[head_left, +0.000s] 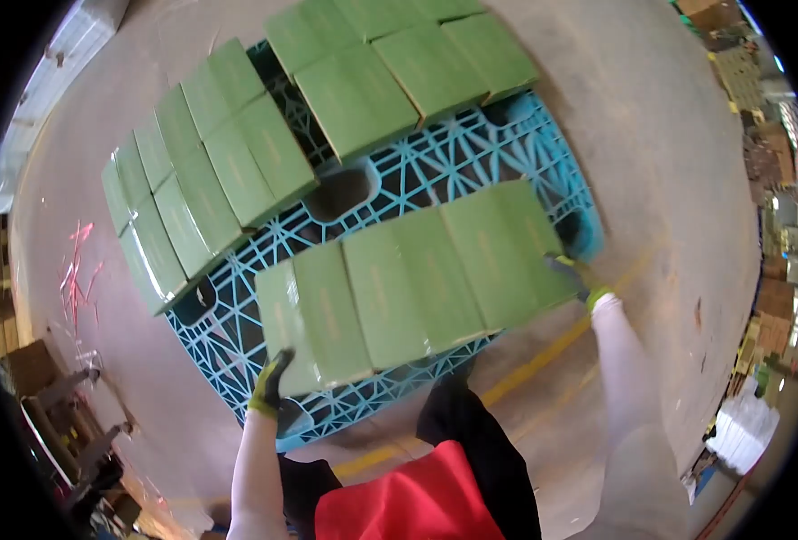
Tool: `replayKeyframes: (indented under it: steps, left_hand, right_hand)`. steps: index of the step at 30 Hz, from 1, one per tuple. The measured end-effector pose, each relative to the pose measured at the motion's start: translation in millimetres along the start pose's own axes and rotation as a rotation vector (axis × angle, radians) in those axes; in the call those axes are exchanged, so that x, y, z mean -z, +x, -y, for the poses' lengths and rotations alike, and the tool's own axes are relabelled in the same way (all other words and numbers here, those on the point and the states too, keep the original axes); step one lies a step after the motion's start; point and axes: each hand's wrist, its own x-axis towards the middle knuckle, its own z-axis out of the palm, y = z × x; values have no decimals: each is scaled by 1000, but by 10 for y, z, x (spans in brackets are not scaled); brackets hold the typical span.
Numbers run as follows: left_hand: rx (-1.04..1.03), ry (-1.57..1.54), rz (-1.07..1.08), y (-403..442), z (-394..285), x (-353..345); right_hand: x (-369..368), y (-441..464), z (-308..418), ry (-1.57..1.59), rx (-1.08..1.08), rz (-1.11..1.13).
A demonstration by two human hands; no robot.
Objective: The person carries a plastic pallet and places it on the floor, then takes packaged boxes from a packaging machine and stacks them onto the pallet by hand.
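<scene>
1. Row of green boxes (408,288): three, side by side, long seams parallel, glossy clear film catching light. Location: over the near part of the blue pallet (547,144), near right corner reaching past the pallet's edge. Full contact with the pallet: cannot tell.
2. Left hand (271,382): gloved in dark and yellow-green; at the near left corner of the row, partly opened, fingers laid against the box end.
3. Right hand (579,279): similar glove; at the right end of the row, loosely spread, fingers against the edge. Row held between both hands; fingertip placement underneath hidden.
4. Beyond the row, across a strip of bare lattice: left block of green boxes (201,171) and upper block of green boxes (399,76), with a gap between; upper block cut by the top of the view.
5. Near side: red garment (408,504), dark trousers (484,432).
6. Around: grey floor (669,171), yellow line (538,360), tangled red strips (76,279) at left, white bundle (745,427) at right.
</scene>
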Motion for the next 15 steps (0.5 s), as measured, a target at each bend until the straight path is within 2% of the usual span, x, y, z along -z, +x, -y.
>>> replayKeyframes:
  steps: [1, 2, 4, 6, 7, 8, 10, 11, 14, 15]
  left_hand:
    - [-47, 23, -20, 316, 15, -228]
    - [-63, 67, -44, 588, 128, -320]
    - [-72, 160, -124, 961, 346, -490]
    - [-169, 151, -181, 1197, 510, -752]
    - [-273, 282, -174, 1268, 575, -816]
    - [-380, 408, -165, 1327, 642, -890]
    - [-449, 578, -256, 1388, 649, -1176]
    - [-406, 529, -297, 1444, 586, -1289]
    - [-558, 562, -294, 1861, 351, -1561]
    - [-608, 616, -303, 1994, 219, -1715]
  right_hand:
    - [245, 406, -83, 10, 27, -7]
    - [509, 804, -178, -144, -37, -15]
    - [638, 1386, -552, -392, 54, -184]
    - [747, 1740, -904, -625, 148, -382]
    - [852, 1852, -979, -742, 204, -494]
    - [797, 1855, -897, -869, 174, -651]
    - [319, 1690, -510, -1115, 113, -958]
    - [283, 1741, -407, -1191, 70, -980]
    - [344, 2010, 49, -1339, 67, -1129]
    - [374, 2137, 279, -1394, 66, -1113]
